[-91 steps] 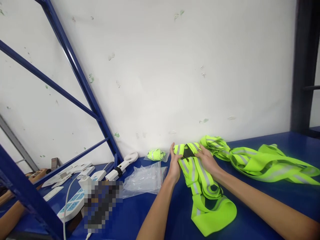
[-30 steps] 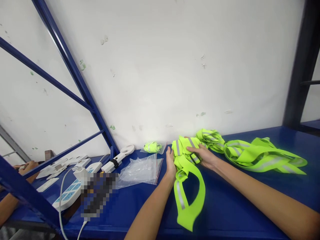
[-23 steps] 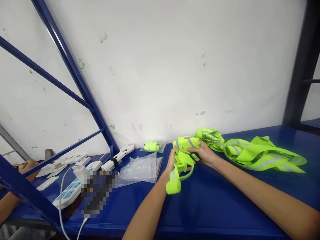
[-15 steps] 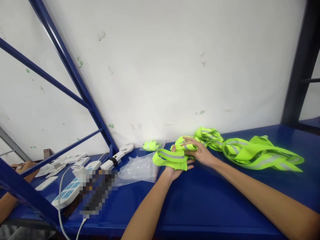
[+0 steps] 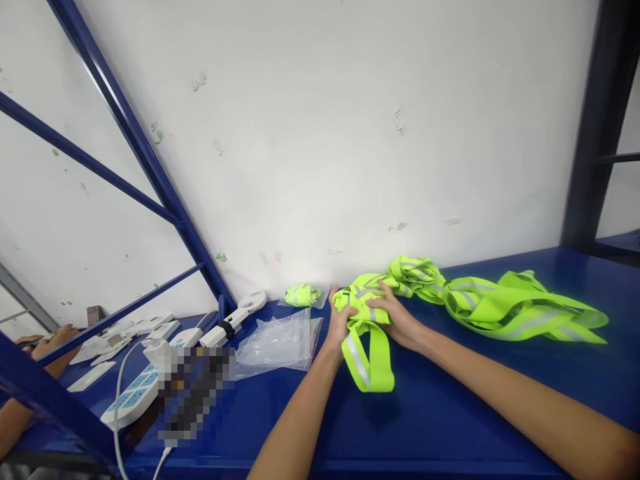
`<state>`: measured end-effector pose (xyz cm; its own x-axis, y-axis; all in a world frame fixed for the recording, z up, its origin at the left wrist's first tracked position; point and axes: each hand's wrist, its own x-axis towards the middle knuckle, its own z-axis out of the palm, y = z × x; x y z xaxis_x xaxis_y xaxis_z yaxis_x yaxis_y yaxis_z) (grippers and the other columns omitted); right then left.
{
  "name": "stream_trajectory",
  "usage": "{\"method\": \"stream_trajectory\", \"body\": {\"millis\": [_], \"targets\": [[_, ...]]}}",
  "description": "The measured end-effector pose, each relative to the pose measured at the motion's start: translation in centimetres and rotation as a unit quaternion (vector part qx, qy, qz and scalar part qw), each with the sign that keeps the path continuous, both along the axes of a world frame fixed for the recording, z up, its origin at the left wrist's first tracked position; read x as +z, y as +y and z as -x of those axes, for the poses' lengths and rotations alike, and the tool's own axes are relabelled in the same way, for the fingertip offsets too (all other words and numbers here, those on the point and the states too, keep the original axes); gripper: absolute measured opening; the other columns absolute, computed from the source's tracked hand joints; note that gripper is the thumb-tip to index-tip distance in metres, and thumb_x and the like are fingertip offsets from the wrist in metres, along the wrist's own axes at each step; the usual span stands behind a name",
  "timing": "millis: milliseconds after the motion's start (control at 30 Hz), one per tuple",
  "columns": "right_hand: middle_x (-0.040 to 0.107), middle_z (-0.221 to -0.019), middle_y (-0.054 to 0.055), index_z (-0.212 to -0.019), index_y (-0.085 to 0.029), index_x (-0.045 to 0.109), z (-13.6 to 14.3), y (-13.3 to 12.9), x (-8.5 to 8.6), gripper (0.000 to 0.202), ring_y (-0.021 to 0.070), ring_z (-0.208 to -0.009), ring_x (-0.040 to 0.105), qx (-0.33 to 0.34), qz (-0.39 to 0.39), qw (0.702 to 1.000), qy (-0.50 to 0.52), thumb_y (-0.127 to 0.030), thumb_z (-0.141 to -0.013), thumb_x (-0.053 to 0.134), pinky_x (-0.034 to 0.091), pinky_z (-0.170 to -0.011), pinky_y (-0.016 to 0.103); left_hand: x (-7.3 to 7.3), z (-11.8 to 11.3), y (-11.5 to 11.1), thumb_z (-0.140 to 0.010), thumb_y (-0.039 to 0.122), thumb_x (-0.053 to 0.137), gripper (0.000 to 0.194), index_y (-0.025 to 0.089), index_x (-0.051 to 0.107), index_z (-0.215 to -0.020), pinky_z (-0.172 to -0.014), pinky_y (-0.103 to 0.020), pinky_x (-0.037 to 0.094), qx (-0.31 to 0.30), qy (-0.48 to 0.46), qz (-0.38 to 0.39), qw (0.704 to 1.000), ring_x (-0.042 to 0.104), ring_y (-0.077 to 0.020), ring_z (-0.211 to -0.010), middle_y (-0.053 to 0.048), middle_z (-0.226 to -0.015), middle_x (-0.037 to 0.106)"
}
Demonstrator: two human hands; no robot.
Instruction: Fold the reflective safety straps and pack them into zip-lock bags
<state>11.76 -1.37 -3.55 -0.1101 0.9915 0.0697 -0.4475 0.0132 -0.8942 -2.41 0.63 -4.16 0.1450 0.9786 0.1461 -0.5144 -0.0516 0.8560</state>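
Note:
A fluorescent yellow-green reflective strap (image 5: 369, 360) with a silver stripe is bunched between my two hands. My left hand (image 5: 340, 320) grips the bundle from the left, its thumb across the front. My right hand (image 5: 397, 319) is closed on the right side of the same bundle. One loop of the strap hangs down below my fingers toward the blue tabletop. Just behind and right of my right hand lies a crumpled pile of similar strap (image 5: 417, 277). Farther right spreads a looser heap of reflective straps (image 5: 520, 310).
Clear plastic bags (image 5: 277, 343) lie left of my left hand. Behind them is a bagged strap bundle (image 5: 303, 294). A white handheld fan (image 5: 253, 302), a power strip (image 5: 133, 397) and a blue metal post (image 5: 165, 180) stand farther left. Another person's hand (image 5: 57, 343) shows at the far left.
My hands have come together around the strap, gathering it into a bundle. The loop that stuck out to the left over my left hand now hangs down in front.

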Motion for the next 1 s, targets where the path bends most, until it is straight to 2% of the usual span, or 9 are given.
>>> {"method": "stream_trajectory", "body": {"millis": [133, 233, 367, 467, 533, 700, 767, 900, 1000], "targets": [[0.07, -0.107, 0.006, -0.113, -0.024, 0.06, 0.4, -0.3, 0.0, 0.043, 0.0232, -0.094, 0.068, 0.105, 0.007, 0.994, 0.035, -0.026, -0.072, 0.072, 0.055, -0.082, 0.035, 0.3, 0.5, 0.0, -0.053, 0.009, 0.06, 0.083, 0.026, 0.039, -0.132, -0.083, -0.029, 0.046, 0.025, 0.02, -0.073, 0.997, 0.061, -0.0188, -0.093, -0.001, -0.104, 0.063], [0.072, -0.1, 0.005, -0.104, -0.021, 0.064, 0.1, -0.3, 0.1, 0.04, 0.0238, -0.089, 0.069, 0.113, -0.016, 0.993, -0.024, -0.024, -0.067, 0.078, 0.055, -0.08, 0.036, 0.5, 0.8, 0.1, -0.051, 0.012, 0.058, 0.076, 0.024, 0.045, -0.125, -0.079, -0.029, 0.047, 0.039, 0.026, -0.062, 0.997, 0.061, -0.0188, -0.088, 0.0, -0.096, 0.063], [0.071, -0.105, 0.006, -0.103, -0.019, 0.065, -0.6, 0.2, 0.4, 0.042, 0.0266, -0.098, 0.066, 0.013, -0.108, 0.986, -0.128, -0.029, -0.065, 0.078, 0.051, -0.089, 0.041, 0.1, 0.5, -0.2, -0.055, 0.015, 0.061, 0.066, 0.022, 0.049, -0.119, -0.076, -0.029, 0.05, 0.032, -0.003, -0.024, 0.999, 0.063, -0.0196, -0.088, -0.001, -0.098, 0.064], [0.07, -0.104, 0.006, -0.106, -0.019, 0.062, -1.2, 0.4, 1.2, 0.048, 0.0271, -0.099, 0.064, -0.103, -0.193, 0.954, -0.204, -0.032, -0.063, 0.079, 0.049, -0.09, 0.042, 0.0, -0.1, -0.7, -0.062, 0.017, 0.066, 0.058, 0.021, 0.051, -0.118, -0.077, -0.03, 0.051, -0.009, 0.01, 0.028, 1.0, 0.064, -0.0191, -0.087, -0.003, -0.1, 0.065], [0.069, -0.1, 0.005, -0.107, -0.019, 0.059, -1.5, 0.4, 1.7, 0.049, 0.0258, -0.093, 0.064, -0.145, -0.223, 0.936, -0.229, -0.034, -0.063, 0.078, 0.05, -0.085, 0.04, 0.1, -0.3, -1.1, -0.067, 0.019, 0.069, 0.053, 0.02, 0.053, -0.118, -0.079, -0.03, 0.052, -0.041, 0.034, 0.039, 0.998, 0.064, -0.0192, -0.09, -0.006, -0.105, 0.065], [0.066, -0.102, 0.003, -0.106, -0.021, 0.057, -1.7, 0.1, 1.7, 0.043, 0.0246, -0.094, 0.061, -0.171, -0.27, 0.909, -0.269, -0.034, -0.069, 0.073, 0.048, -0.084, 0.035, 0.2, -0.5, -1.6, -0.074, 0.023, 0.072, 0.058, 0.024, 0.047, -0.127, -0.08, -0.031, 0.054, -0.035, 0.062, -0.001, 0.997, 0.065, -0.0186, -0.094, -0.008, -0.117, 0.062], [0.064, -0.105, 0.003, -0.108, -0.022, 0.056, -1.7, 0.0, 1.5, 0.043, 0.0239, -0.095, 0.06, -0.168, -0.291, 0.899, -0.281, -0.035, -0.07, 0.071, 0.047, -0.083, 0.034, 0.1, -0.6, -1.7, -0.074, 0.025, 0.073, 0.065, 0.024, 0.042, -0.131, -0.076, -0.031, 0.056, -0.022, 0.073, 0.0, 0.997, 0.067, -0.0181, -0.086, -0.008, -0.113, 0.063], [0.063, -0.093, 0.0, -0.111, -0.024, 0.051, -1.5, -0.2, 1.3, 0.043, 0.0207, -0.081, 0.06, -0.134, -0.289, 0.911, -0.263, -0.034, -0.073, 0.068, 0.049, -0.074, 0.031, -0.1, -0.6, -1.9, -0.075, 0.03, 0.073, 0.084, 0.03, 0.023, -0.143, -0.062, -0.03, 0.056, -0.013, 0.095, -0.003, 0.995, 0.068, -0.0153, -0.064, -0.006, -0.103, 0.065], [0.062, -0.096, 0.001, -0.108, -0.023, 0.051, -1.0, -0.6, 1.4, 0.039, 0.0219, -0.086, 0.06, -0.176, -0.294, 0.9, -0.27, -0.031, -0.073, 0.067, 0.048, -0.075, 0.031, -0.1, -0.5, -2.1, -0.075, 0.033, 0.073, 0.092, 0.036, 0.014, -0.145, -0.057, -0.028, 0.054, -0.004, 0.106, -0.007, 0.994, 0.066, -0.0133, -0.058, -0.005, -0.109, 0.064]]}}
